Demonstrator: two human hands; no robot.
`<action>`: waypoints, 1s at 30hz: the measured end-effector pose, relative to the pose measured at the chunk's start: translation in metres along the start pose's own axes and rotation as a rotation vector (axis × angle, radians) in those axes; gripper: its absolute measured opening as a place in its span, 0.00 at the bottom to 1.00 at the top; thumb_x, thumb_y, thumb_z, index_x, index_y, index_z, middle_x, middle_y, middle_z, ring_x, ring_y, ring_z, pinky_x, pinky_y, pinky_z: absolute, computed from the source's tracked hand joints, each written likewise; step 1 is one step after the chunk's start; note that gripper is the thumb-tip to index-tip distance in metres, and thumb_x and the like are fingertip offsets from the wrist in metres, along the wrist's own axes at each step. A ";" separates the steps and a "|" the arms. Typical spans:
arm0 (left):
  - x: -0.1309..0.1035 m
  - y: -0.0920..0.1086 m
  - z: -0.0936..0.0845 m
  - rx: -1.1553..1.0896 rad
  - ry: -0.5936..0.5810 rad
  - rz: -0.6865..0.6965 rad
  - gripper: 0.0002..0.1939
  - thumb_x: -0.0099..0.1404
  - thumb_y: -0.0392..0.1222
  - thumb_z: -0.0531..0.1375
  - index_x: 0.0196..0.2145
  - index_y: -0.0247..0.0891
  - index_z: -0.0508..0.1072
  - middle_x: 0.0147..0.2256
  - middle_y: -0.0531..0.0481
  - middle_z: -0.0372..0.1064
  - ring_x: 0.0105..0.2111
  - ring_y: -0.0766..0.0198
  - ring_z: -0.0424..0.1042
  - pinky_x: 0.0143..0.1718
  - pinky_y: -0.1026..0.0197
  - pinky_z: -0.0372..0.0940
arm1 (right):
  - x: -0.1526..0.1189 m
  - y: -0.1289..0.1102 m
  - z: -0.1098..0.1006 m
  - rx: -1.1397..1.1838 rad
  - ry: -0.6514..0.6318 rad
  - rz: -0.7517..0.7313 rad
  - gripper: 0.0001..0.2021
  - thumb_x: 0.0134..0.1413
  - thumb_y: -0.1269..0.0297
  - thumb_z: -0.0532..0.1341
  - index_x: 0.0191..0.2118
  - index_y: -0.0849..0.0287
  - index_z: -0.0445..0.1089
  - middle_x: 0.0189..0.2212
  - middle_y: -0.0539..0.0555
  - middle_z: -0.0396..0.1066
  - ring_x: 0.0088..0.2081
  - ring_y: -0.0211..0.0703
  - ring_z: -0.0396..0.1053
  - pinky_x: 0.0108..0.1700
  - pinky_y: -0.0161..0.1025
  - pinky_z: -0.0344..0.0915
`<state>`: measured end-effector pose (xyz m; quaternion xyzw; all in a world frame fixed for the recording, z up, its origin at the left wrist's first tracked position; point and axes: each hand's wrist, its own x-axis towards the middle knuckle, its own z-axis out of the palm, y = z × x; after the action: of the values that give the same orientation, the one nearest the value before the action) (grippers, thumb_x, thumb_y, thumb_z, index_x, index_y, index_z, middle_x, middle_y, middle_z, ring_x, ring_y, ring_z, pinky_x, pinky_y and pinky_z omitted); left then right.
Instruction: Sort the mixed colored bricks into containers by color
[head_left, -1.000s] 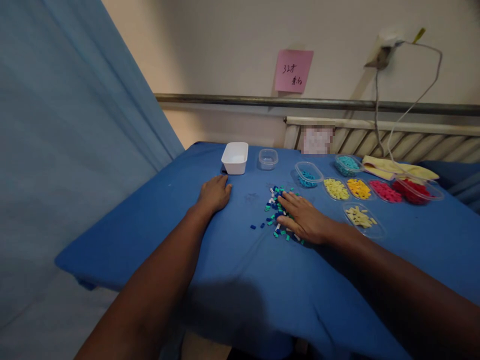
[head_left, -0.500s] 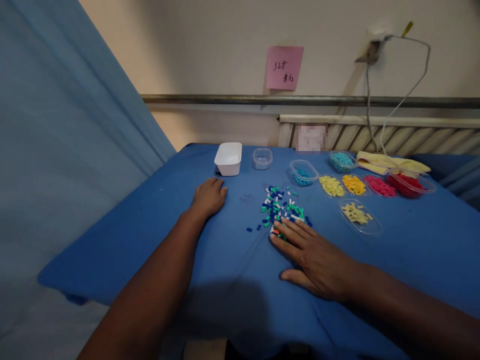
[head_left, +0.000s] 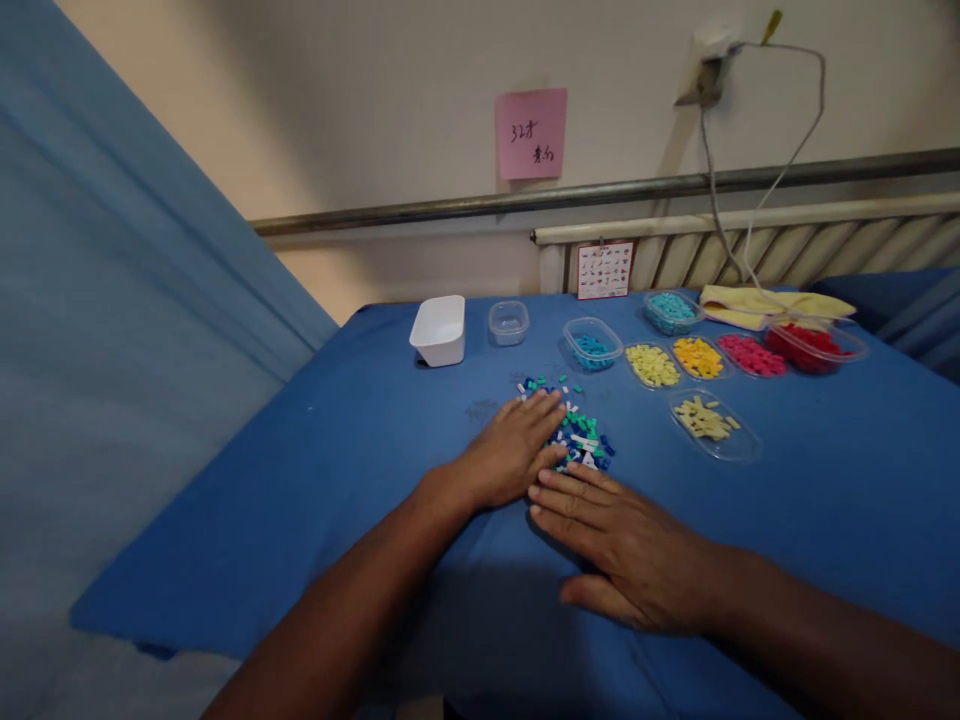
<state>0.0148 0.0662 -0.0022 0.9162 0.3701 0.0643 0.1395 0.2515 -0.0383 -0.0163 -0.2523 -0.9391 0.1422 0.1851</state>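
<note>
A loose pile of small blue, green and white plastic pieces (head_left: 581, 425) lies on the blue-covered table (head_left: 360, 430). My left hand (head_left: 514, 445) rests flat over the pile's left side, fingers stretched out and hiding some pieces. Palm down at the near edge of the pile is my right hand (head_left: 619, 540), its fingers extended and thumb apart. The fingertips of both hands come close together there. Neither hand grips anything that I can see.
At the back stand a white tub (head_left: 441, 330) and a small clear container (head_left: 508, 323). Clear containers of blue (head_left: 592, 350), turquoise (head_left: 673, 308), pale yellow (head_left: 652, 366), orange-yellow (head_left: 699, 357), pink (head_left: 752, 356) and red pieces (head_left: 810, 343) line the right, with a cream-piece tray (head_left: 706, 418) and yellow cloth (head_left: 772, 304).
My left hand has moved right, from bare cloth near the white tub onto the pile's left side. My right hand has stayed at the pile's near edge. The view has tilted slightly.
</note>
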 end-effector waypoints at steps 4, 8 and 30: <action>0.002 0.009 0.004 0.026 -0.100 0.013 0.36 0.83 0.61 0.43 0.80 0.45 0.52 0.80 0.46 0.40 0.80 0.53 0.39 0.80 0.42 0.40 | 0.001 0.001 -0.004 0.089 0.133 -0.149 0.23 0.77 0.49 0.59 0.62 0.61 0.75 0.60 0.61 0.80 0.66 0.51 0.73 0.73 0.51 0.61; 0.001 0.002 0.000 0.115 -0.097 -0.088 0.41 0.82 0.67 0.42 0.81 0.39 0.49 0.80 0.41 0.38 0.80 0.48 0.38 0.79 0.36 0.40 | 0.002 0.007 -0.004 0.136 0.293 -0.189 0.22 0.80 0.49 0.54 0.45 0.60 0.78 0.38 0.58 0.83 0.41 0.47 0.79 0.46 0.45 0.72; 0.144 -0.001 -0.013 0.063 0.303 -0.085 0.21 0.75 0.41 0.63 0.63 0.37 0.78 0.64 0.40 0.74 0.55 0.52 0.79 0.63 0.52 0.71 | 0.004 0.030 -0.009 0.017 0.515 -0.114 0.29 0.81 0.51 0.52 0.24 0.56 0.67 0.20 0.48 0.70 0.23 0.39 0.65 0.32 0.43 0.57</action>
<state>0.1150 0.1701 0.0116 0.8834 0.4272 0.1843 0.0559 0.2651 -0.0098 -0.0178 -0.2256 -0.8724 0.0703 0.4278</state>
